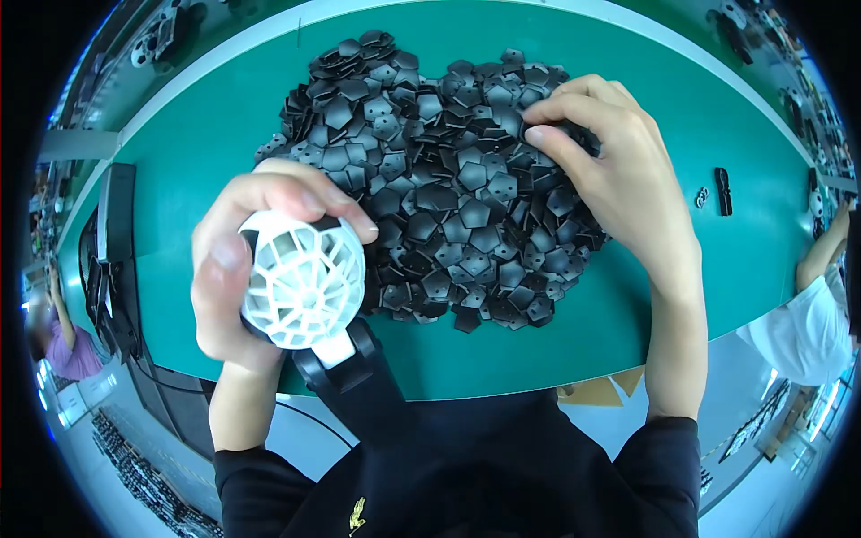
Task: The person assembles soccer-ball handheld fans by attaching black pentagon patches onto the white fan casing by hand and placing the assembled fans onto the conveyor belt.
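My left hand (238,269) is wrapped round a white, ball-shaped lattice piece (305,282) with dark parts at its upper edge. A white tab at its bottom meets a black bracket (354,368). A broad heap of black pentagon-shaped plates (457,206) lies on the green table (197,134). At the heap's upper right, my right hand (610,143) has its thumb and forefinger close together on the plates. Whether a plate is between those fingertips is too small to tell.
A small black tool (723,192) and a little metal piece (701,197) lie right of the heap. A dark grey box-like object (117,212) stands at the table's left edge, cables beside it. Other people (798,332) are at both sides.
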Available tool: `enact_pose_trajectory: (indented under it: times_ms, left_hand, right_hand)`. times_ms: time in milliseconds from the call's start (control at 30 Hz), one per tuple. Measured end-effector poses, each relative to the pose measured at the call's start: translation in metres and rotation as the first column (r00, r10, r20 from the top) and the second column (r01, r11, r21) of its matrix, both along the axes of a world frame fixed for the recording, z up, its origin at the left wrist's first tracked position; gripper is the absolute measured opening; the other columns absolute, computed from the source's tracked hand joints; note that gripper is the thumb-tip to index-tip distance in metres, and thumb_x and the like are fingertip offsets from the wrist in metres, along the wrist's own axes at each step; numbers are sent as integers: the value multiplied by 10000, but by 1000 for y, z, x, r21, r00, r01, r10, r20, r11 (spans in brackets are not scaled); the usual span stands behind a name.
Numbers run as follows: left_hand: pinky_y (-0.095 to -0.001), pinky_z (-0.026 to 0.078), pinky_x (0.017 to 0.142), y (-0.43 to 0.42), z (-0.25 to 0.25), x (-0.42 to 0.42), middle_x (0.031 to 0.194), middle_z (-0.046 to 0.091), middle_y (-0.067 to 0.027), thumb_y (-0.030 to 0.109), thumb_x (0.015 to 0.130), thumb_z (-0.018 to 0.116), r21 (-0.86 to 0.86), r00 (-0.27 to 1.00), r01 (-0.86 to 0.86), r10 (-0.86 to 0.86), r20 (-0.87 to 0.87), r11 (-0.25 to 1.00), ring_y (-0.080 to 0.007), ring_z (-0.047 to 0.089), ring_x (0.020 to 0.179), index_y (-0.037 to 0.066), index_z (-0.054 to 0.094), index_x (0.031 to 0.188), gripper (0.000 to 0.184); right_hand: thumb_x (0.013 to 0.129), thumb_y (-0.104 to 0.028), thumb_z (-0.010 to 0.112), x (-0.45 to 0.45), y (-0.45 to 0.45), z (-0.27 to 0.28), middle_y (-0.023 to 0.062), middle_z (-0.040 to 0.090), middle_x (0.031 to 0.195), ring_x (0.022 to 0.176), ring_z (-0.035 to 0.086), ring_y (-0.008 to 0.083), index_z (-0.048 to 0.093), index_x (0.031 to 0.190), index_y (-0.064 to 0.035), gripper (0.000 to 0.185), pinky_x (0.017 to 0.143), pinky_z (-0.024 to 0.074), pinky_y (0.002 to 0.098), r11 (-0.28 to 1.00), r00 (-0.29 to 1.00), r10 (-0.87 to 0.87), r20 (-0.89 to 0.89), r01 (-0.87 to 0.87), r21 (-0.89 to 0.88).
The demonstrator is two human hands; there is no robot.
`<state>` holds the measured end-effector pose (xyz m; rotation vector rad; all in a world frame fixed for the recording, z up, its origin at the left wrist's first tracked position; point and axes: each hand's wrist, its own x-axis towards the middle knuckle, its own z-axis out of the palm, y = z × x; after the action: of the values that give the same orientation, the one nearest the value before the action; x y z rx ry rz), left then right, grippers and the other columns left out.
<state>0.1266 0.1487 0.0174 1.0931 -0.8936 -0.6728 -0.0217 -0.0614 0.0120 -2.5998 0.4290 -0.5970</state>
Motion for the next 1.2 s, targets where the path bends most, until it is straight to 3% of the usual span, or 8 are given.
enact_pose_trajectory:
  times_ms: [100, 300, 433, 533, 633, 1067, 1167, 1200]
  left_hand:
    - [-398, 524, 558, -8, -2, -3, 908, 523, -198, 375, 855, 349, -150, 858, 124, -182, -480, 981, -325, 582, 805, -33, 506, 934, 444]
    - [-430, 534, 521, -12, -10, -6, 930, 531, -188, 367, 846, 338, -175, 729, 144, -224, -647, 974, -351, 574, 837, -25, 510, 953, 441]
    - [-422, 529, 520, -13, -9, -12, 945, 548, -174, 369, 841, 348, -173, 598, 130, -216, -772, 976, -331, 579, 840, -13, 525, 971, 441]
    - [-413, 525, 517, -15, -9, -18, 954, 561, -164, 372, 834, 363, -163, 462, 112, -197, -865, 980, -311, 583, 840, -1, 539, 979, 438]
    - [-385, 524, 581, -14, -9, -22, 938, 590, -153, 367, 823, 399, -104, 371, 97, -133, -919, 990, -279, 590, 840, 19, 569, 964, 413]
    - [-334, 508, 701, -9, 3, -15, 906, 611, -162, 350, 814, 432, -35, 370, -52, -14, -929, 998, -267, 599, 799, 22, 588, 934, 383]
    - [-330, 510, 689, -7, 3, 3, 930, 593, -161, 355, 825, 417, -63, 584, 23, -64, -809, 998, -270, 601, 777, 11, 556, 980, 402]
    - [-330, 510, 689, -9, 5, 7, 930, 593, -161, 355, 825, 417, -76, 606, 23, -74, -792, 997, -270, 601, 777, 11, 556, 980, 402]
  right_hand:
    - [769, -102, 624, 0, 1, 2, 69, 588, 805, 816, 542, 234, 614, 853, -19, 119, 729, 420, 319, 998, 998, -44, -52, 47, 45]
    - [754, -80, 629, -1, 6, 4, 76, 595, 790, 783, 551, 239, 599, 807, -1, 99, 716, 429, 297, 996, 995, -82, -64, 80, -28]
    - [720, -34, 642, 6, 21, 15, 89, 616, 788, 714, 575, 222, 609, 792, -6, 84, 658, 451, 282, 922, 993, -62, 104, 17, 387]
    - [675, -9, 667, 10, 51, 13, 84, 638, 831, 660, 584, 199, 625, 792, -25, 125, 595, 458, 275, 951, 891, 205, 405, -279, 130]
    - [635, -12, 695, 16, 71, -1, 69, 649, 874, 643, 589, 187, 638, 804, -48, 182, 560, 459, 277, 928, 779, 362, 512, -350, -124]
    - [635, -159, 705, 24, 84, -2, 87, 626, 981, 850, 580, 220, 646, 892, -58, 283, 663, 460, 318, 931, 788, 361, 498, -330, -153]
    - [698, -163, 681, 27, 82, 6, 108, 604, 1044, 854, 584, 249, 642, 925, -45, 259, 679, 464, 341, 922, 792, 386, 472, -332, -196]
    - [726, -170, 660, 26, 83, 7, 112, 593, 1052, 850, 587, 245, 610, 989, -42, 297, 667, 469, 332, 912, 798, 387, 462, -405, -64]
